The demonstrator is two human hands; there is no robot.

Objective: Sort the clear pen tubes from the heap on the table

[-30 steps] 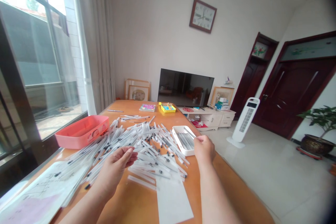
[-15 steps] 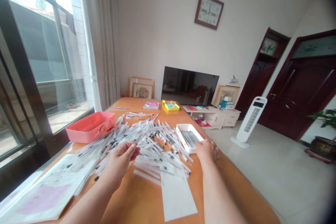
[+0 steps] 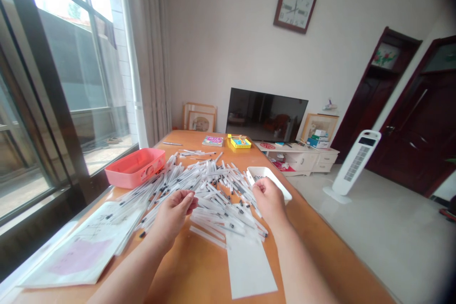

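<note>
Over the near side of a heap of clear plastic pen barrels (image 3: 199, 175) with black ends, my left hand (image 3: 178, 211) is closed in a pinch. Whatever its fingertips hold, if anything, is too small to make out. My right hand (image 3: 269, 199) is also pinched, in front of the white tray (image 3: 287, 194) and covering part of it. A bit of the tray's grey contents shows above the knuckles. I cannot see what is between the right fingertips.
A coral plastic basket (image 3: 124, 178) stands at the left of the wooden table (image 3: 192, 275). Paper sheets (image 3: 76, 251) lie at the left edge, a white sheet (image 3: 251, 273) in front. Farther back are a yellow box (image 3: 240, 143), a booklet (image 3: 213, 141) and a pen (image 3: 172, 144).
My right hand has moved left from the tray's near right end to its near left side, fingers pinched. The left hand keeps its pinch over the heap. The view has turned slightly left.
</note>
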